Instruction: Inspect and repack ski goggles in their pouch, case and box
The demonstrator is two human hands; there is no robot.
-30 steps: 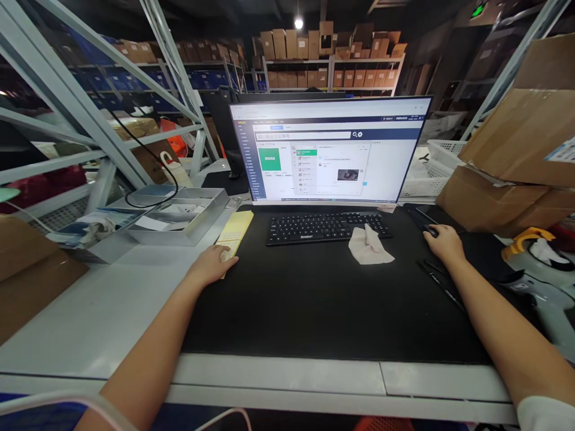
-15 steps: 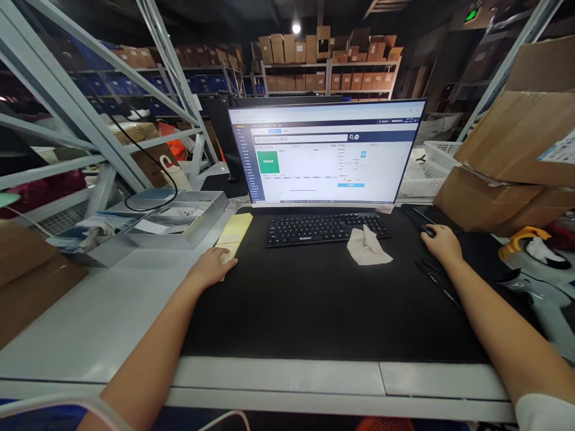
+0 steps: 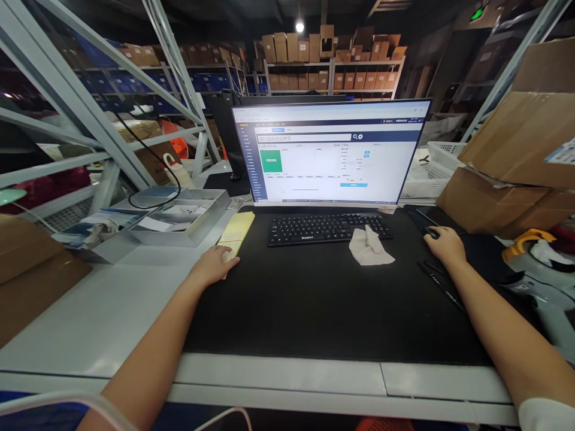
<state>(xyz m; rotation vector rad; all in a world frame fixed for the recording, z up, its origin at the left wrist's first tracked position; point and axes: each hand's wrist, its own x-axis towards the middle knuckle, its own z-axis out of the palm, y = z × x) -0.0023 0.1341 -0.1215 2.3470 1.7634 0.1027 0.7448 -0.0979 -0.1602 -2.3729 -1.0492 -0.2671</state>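
Yellow paper pad (image 3: 239,227) left on the grey surface (image 3: 121,293), at the edge of a black mat (image 3: 323,305), 1 lit monitor (image 3: 314,161) behind, 1 keyboard (image 3: 309,230) before it, left hand (image 3: 210,266) laid on the pad, grip unclear, right hand (image 3: 449,246) curled over a black mouse (image 3: 432,233)

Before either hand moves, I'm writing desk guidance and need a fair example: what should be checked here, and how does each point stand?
1. Right hand on the black mouse: ok.
2. Left hand touching the yellow slips: ok.
3. Monitor lit and showing a page: ok.
4. Keyboard fully uncovered: not ok; the crumpled tissue overlaps its right part in this view.
5. Print on the yellow slips readable: cannot tell; too small and partly under the hand.
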